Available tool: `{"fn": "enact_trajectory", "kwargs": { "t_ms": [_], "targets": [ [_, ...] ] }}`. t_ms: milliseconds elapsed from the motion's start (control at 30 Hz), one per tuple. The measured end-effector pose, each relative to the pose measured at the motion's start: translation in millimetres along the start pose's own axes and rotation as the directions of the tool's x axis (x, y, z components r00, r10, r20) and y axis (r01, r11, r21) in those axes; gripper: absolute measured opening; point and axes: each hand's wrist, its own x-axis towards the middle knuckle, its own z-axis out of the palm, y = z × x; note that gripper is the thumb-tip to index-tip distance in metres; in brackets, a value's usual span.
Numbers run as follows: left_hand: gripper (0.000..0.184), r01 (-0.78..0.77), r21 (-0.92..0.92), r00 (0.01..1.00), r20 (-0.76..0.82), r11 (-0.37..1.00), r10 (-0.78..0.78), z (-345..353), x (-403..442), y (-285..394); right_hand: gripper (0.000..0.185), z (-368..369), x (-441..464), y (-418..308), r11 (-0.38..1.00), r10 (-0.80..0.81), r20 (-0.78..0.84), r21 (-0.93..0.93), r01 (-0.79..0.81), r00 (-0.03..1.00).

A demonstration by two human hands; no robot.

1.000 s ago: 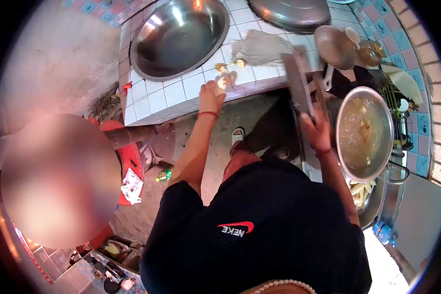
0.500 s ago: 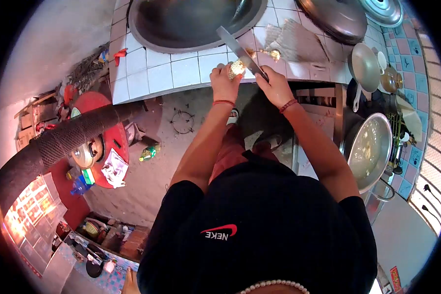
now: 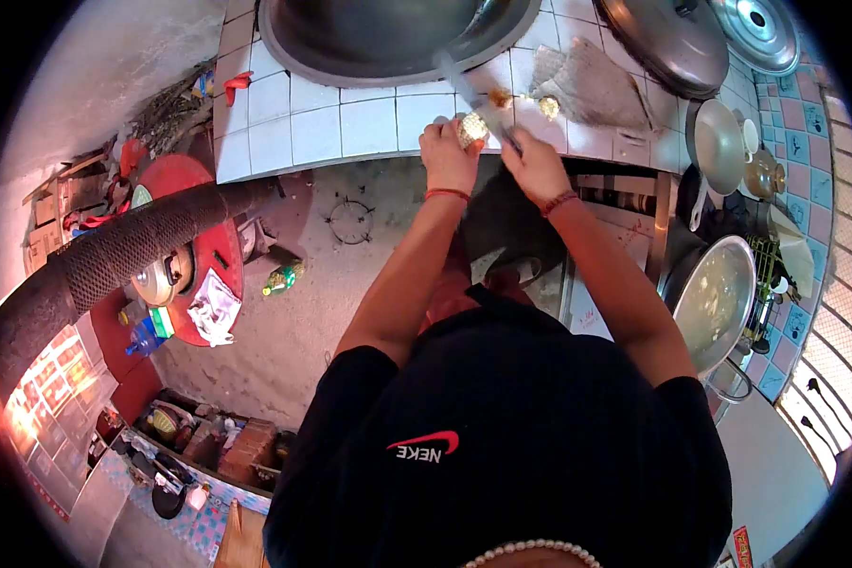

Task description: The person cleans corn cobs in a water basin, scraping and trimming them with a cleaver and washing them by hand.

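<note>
My left hand (image 3: 452, 156) grips a short, pale yellow, bumpy piece that looks like a corn cob (image 3: 471, 130), above the front edge of the white tiled counter (image 3: 369, 128). In my right hand (image 3: 537, 168) is the handle of a kitchen knife (image 3: 461, 83). Its broad blade, blurred by motion, points away toward the wok and lies against or just beside the cob; contact is hard to make out. A second pale chunk (image 3: 549, 107) lies on the counter to the right, with brownish scraps (image 3: 499, 97) near the blade.
A large wok (image 3: 369, 71) is set into the counter ahead. To the right are a grey cloth (image 3: 592, 87), a dark lid (image 3: 667, 43), a frying pan (image 3: 719, 147) and a metal basin (image 3: 719, 303) holding liquid. A thick dark pipe (image 3: 123, 246) crosses at left above a red table (image 3: 222, 275).
The view has shifted slightly, so the counter sits higher and further right. The knife blade has swung a little and is now blurred. Both hands keep their holds.
</note>
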Motion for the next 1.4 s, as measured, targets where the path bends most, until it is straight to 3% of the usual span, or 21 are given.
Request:
{"fn": "enact_trajectory", "kwargs": {
  "t_ms": [67, 367, 433, 500, 567, 600, 667, 700, 733, 767, 833, 867, 933, 1000, 1033, 1100, 1167, 1200, 1233, 1300, 1400],
  "targets": [
    [0.048, 0.050, 0.034, 0.998, 0.026, 0.998, -0.051, -3, -1, 5, 0.031, 0, -1, 5, 0.998, 0.038, 0.028, 0.044, -0.039, 0.999],
    [0.053, -0.031, -0.136, 0.996, -0.082, 0.990, 0.020, -20, -7, 19, 0.031, -13, -13, -6, 0.999, 0.046, 0.044, 0.015, -0.047, 0.998],
    [0.054, -0.005, -0.022, 1.000, 0.015, 1.000, 0.005, -10, -27, 9, 0.031, 0, -13, 18, 0.998, 0.059, 0.127, -0.033, -0.056, 0.990],
    [0.057, -0.049, 0.068, 0.997, 0.055, 0.996, 0.045, -5, -20, 6, 0.030, 3, -12, 20, 0.999, 0.048, 0.073, -0.028, -0.046, 0.996],
    [0.055, -0.066, 0.104, 0.988, 0.149, 0.992, 0.050, -11, -21, 7, 0.032, -2, -12, 19, 0.999, 0.032, 0.053, 0.025, -0.033, 0.998],
    [0.055, -0.076, 0.080, 0.988, 0.139, 0.994, 0.064, -11, -23, 2, 0.033, -15, -10, 8, 0.996, 0.082, 0.106, 0.020, -0.085, 0.991],
    [0.056, -0.110, 0.031, 0.989, 0.107, 0.993, 0.106, -5, -15, -10, 0.033, -23, -2, 11, 0.993, 0.072, 0.050, 0.093, -0.077, 0.996],
    [0.057, -0.058, -0.098, 0.990, 0.126, 0.994, 0.070, -10, -13, -9, 0.033, -26, -5, 12, 0.988, 0.078, 0.031, 0.132, -0.082, 0.996],
    [0.058, -0.005, -0.225, 0.988, 0.149, 0.974, 0.040, -15, -9, -7, 0.030, -29, -3, 14, 0.985, -0.020, -0.082, 0.171, 0.034, 0.996],
    [0.060, 0.051, -0.346, 0.984, 0.178, 0.937, 0.012, -19, -5, -4, 0.028, -34, -5, 17, 0.936, 0.127, 0.014, 0.330, -0.124, 0.992],
    [0.062, 0.098, -0.490, 0.979, 0.205, 0.866, 0.005, -18, -3, -7, 0.026, -70, -8, -4, 0.702, 0.342, 0.251, 0.572, -0.424, 0.906],
    [0.062, 0.096, -0.524, 0.975, 0.219, 0.846, 0.025, -17, -2, -9, 0.023, -81, -14, -6, 0.618, 0.339, 0.259, 0.664, -0.421, 0.905],
    [0.059, 0.020, -0.628, 0.965, 0.215, 0.778, 0.149, -11, 2, -4, 0.024, -95, -33, -2, 0.605, 0.341, 0.166, 0.715, -0.351, 0.925],
    [0.052, 0.283, -0.747, 0.906, 0.413, 0.602, 0.087, -7, 12, 10, 0.026, -116, -65, -5, 0.620, 0.419, 0.011, 0.727, -0.295, 0.908],
    [0.049, 0.428, -0.753, 0.841, 0.534, 0.500, 0.084, -1, 16, 21, 0.029, -122, -86, 1, 0.587, 0.472, -0.038, 0.759, -0.282, 0.880],
    [0.043, 0.493, -0.803, 0.821, 0.557, 0.334, 0.128, 25, 23, 48, 0.030, -139, -141, 9, 0.693, 0.554, -0.262, 0.671, -0.263, 0.791],
    [0.039, 0.691, -0.681, 0.569, 0.719, 0.243, 0.400, 50, 38, 66, 0.032, -158, -203, 16, 0.910, 0.398, -0.691, 0.382, -0.162, 0.603],
    [0.036, 0.672, -0.632, 0.548, 0.775, 0.386, 0.315, 56, 29, 111, 0.034, -164, -236, 15, 0.964, 0.260, -0.833, 0.195, -0.182, 0.489],
    [0.034, 0.633, -0.572, 0.545, 0.808, 0.521, 0.225, 56, 20, 161, 0.041, -168, -277, 12, 0.905, 0.374, -0.841, 0.238, -0.353, 0.391],
    [0.039, 0.498, -0.562, 0.364, 0.827, 0.661, 0.429, 73, 1, 237, 0.048, -167, -344, 3, 0.772, 0.563, -0.816, 0.465, -0.434, 0.129],
    [0.040, 0.294, -0.613, 0.071, 0.779, 0.733, 0.623, 93, -58, 357, 0.055, -136, -440, 28, 0.582, 0.449, -0.884, 0.403, -0.707, -0.134]
  ]
}}
